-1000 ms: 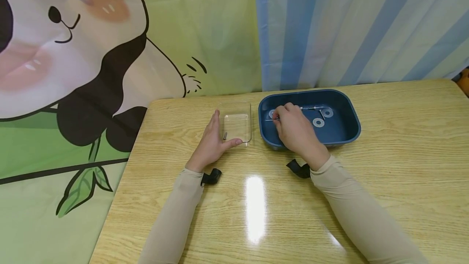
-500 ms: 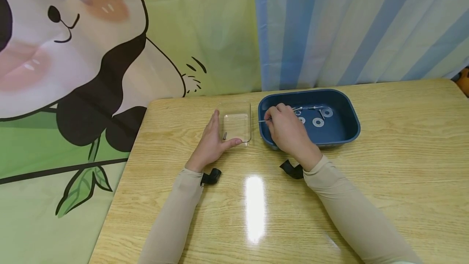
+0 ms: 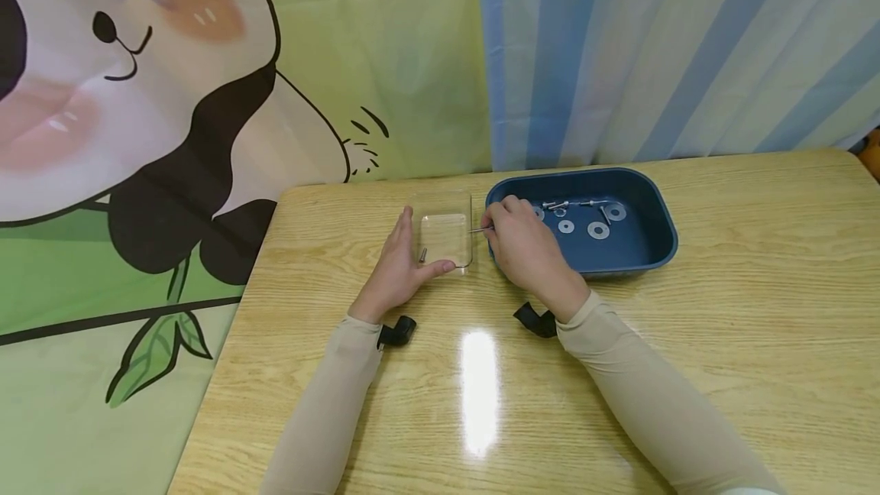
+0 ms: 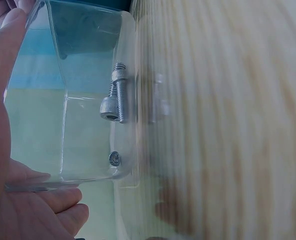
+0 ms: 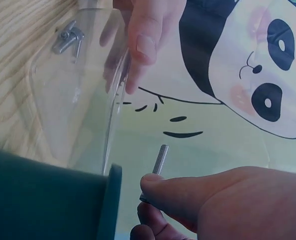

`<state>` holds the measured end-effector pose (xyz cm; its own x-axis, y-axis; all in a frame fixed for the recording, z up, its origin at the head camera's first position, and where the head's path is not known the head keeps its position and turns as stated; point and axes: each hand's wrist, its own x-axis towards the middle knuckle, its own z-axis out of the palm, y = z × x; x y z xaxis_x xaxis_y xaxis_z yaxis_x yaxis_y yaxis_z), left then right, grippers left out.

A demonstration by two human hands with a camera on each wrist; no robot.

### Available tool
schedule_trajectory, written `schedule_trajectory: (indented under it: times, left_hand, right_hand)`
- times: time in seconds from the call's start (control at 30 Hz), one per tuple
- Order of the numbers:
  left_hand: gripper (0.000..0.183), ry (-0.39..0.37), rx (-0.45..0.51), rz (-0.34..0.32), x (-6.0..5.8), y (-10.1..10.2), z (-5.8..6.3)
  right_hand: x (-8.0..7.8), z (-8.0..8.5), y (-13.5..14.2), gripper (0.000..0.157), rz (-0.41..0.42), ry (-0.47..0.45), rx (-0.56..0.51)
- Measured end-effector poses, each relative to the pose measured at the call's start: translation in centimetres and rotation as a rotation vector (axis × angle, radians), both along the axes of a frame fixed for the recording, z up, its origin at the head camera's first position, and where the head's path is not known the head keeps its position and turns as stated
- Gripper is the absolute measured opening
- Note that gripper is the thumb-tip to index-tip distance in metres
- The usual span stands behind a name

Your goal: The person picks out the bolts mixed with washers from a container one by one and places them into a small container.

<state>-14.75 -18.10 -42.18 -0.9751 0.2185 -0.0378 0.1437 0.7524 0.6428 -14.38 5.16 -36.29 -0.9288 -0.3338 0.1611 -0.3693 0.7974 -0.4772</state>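
Observation:
My left hand (image 3: 392,270) rests against a clear plastic box (image 3: 443,231), straight fingers along its left side and thumb at the near rim. Socket-head bolts (image 4: 114,97) lie on the box floor, two crossing each other and another seen end-on. Between thumb and fingertips, my right hand (image 3: 525,247) pinches a metal bolt (image 5: 160,159). Its threaded shaft points left, reaching the box's right rim in the head view; the fingers hide its other end. Beneath that hand is the left rim of a dark blue tub (image 3: 635,258).
Inside the tub lie flat washers (image 3: 598,231) and several bolts (image 3: 605,214). Both containers stand near the back of a wood-grain table (image 3: 756,289), before a panda-print curtain (image 3: 412,59). A black strap piece (image 3: 399,331) sticks out at each wrist.
My right hand has moved left from inside the tub to its left rim, carrying the bolt up to the clear box. My left hand has stayed in place.

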Motion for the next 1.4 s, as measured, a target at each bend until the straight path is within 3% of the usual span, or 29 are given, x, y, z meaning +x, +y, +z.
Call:
schedule_trajectory:
  times: [0.5,1.4]
  left_hand:
    - [0.124,0.008,-0.002,0.001,0.0,0.1,0.0]
    - [0.124,0.006,0.004,-0.008,-0.1,0.1,0.1]
  right_hand:
    - [-0.1,-0.8,-1.7,0.01,0.036,-0.041,-0.007]
    - [-0.7,-2.0,-3.1,0.006,0.099,0.039,0.084]
